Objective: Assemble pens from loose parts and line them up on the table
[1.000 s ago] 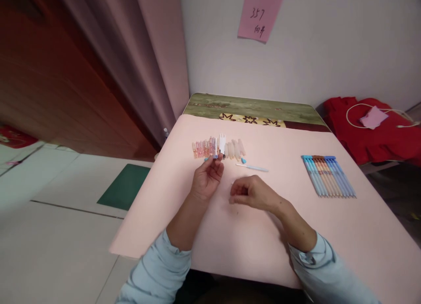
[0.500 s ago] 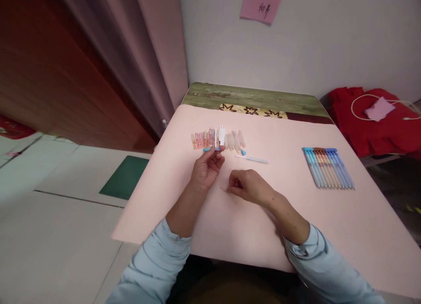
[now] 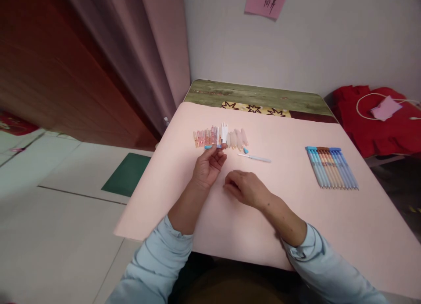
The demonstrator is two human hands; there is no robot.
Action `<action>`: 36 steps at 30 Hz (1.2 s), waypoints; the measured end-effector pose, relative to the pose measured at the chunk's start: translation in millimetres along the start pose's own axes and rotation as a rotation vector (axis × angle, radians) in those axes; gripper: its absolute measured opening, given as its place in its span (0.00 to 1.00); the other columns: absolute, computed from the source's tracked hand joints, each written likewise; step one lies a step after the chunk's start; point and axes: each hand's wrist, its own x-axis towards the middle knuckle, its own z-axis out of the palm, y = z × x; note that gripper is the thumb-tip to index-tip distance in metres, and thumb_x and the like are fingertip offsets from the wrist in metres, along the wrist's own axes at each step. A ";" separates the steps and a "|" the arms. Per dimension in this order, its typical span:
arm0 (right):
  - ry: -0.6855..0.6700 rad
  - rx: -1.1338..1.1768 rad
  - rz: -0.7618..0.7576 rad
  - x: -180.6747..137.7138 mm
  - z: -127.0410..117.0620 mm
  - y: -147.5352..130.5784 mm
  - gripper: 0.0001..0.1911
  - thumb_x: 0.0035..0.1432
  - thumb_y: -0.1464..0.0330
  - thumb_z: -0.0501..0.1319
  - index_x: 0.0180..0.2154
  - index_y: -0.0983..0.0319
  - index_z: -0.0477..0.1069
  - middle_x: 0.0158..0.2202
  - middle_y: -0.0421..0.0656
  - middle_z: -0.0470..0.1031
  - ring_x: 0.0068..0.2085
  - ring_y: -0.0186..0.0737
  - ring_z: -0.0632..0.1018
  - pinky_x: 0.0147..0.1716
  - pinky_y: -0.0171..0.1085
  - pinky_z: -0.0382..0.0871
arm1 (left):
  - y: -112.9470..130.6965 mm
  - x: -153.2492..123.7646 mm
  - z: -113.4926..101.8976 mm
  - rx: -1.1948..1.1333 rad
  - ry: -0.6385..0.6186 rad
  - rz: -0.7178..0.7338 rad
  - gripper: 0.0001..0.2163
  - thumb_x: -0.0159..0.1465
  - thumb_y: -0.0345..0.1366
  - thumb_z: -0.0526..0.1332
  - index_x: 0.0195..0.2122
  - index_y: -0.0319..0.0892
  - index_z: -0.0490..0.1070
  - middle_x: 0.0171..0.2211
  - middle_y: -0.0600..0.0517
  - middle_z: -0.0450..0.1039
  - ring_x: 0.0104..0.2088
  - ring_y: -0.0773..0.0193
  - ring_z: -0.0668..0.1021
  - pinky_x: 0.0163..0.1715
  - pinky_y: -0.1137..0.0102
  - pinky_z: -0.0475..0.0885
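Note:
My left hand [image 3: 209, 166] is turned palm up, its thumb and index fingertips pinched at the front edge of a row of pen parts. What they hold is too small to make out. My right hand [image 3: 243, 186] is curled just above the table to the right, thumb against the fingers; anything inside is hidden. The row has clear pink-patterned tubes [image 3: 204, 137], thin white sticks [image 3: 224, 133] and pale tapered pen barrels [image 3: 237, 139]. A blue piece [image 3: 208, 147] lies by my left thumb. Further right are a small blue cap [image 3: 246, 150] and a pale blue pen barrel with a white stem [image 3: 258, 158].
Several pens [image 3: 332, 168] with blue and brown tops lie side by side at the table's right. Pink paper [image 3: 283, 234] covers the table [image 3: 204, 91]. A red cloth [image 3: 348, 115] with a white cable is beyond the right edge; a curtain [image 3: 164, 45] hangs at left.
My right hand has shifted slightly left, nearer my left hand. A thin thing seen at its fingertips is no longer visible. My left hand keeps its pinch. The whole view has shifted slightly.

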 end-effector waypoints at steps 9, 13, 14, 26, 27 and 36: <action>0.573 0.846 0.275 6.0 -19.4 20.0 0.13 0.55 0.58 0.66 0.34 0.61 0.72 0.23 0.38 0.73 0.25 0.34 0.76 0.27 0.34 0.73 | -6.8 -1.2 0.1 -0.039 -0.012 -0.092 0.05 0.65 0.27 0.59 0.33 0.33 0.74 0.33 0.46 0.79 0.22 0.74 0.76 0.27 0.78 0.76; 0.611 0.888 0.248 6.1 -14.0 12.4 0.13 0.55 0.60 0.67 0.39 0.61 0.74 0.28 0.40 0.78 0.31 0.36 0.80 0.36 0.38 0.77 | -9.6 -3.8 -0.5 -0.031 -0.083 -0.141 0.06 0.65 0.29 0.60 0.33 0.34 0.74 0.29 0.48 0.77 0.24 0.72 0.76 0.29 0.76 0.77; 0.624 0.875 0.237 5.3 -12.7 10.7 0.12 0.56 0.60 0.66 0.39 0.60 0.74 0.28 0.40 0.79 0.31 0.37 0.81 0.37 0.39 0.77 | -10.3 -4.0 -1.0 -0.031 -0.094 -0.157 0.06 0.65 0.29 0.60 0.32 0.35 0.74 0.28 0.49 0.77 0.23 0.72 0.76 0.29 0.76 0.77; 0.697 0.489 0.111 0.3 -9.7 9.2 0.06 0.61 0.65 0.62 0.38 0.60 0.75 0.32 0.42 0.80 0.31 0.37 0.82 0.32 0.35 0.78 | -19.4 -4.8 -4.7 0.193 -0.213 -0.253 0.06 0.56 0.30 0.69 0.30 0.33 0.74 0.26 0.51 0.75 0.23 0.74 0.74 0.26 0.78 0.73; 0.685 0.461 0.107 0.3 -9.9 10.0 0.06 0.61 0.65 0.62 0.38 0.59 0.75 0.33 0.42 0.80 0.31 0.36 0.81 0.32 0.34 0.77 | -19.2 -5.2 -4.2 0.212 -0.217 -0.245 0.06 0.56 0.31 0.69 0.30 0.33 0.74 0.26 0.51 0.75 0.23 0.74 0.74 0.26 0.78 0.73; 0.571 0.749 0.199 3.7 -12.9 4.1 0.12 0.54 0.59 0.67 0.35 0.60 0.73 0.27 0.40 0.78 0.27 0.36 0.78 0.29 0.35 0.75 | -17.9 -8.8 -2.5 0.266 -0.281 -0.267 0.07 0.55 0.32 0.70 0.29 0.34 0.75 0.24 0.52 0.73 0.22 0.73 0.73 0.24 0.77 0.72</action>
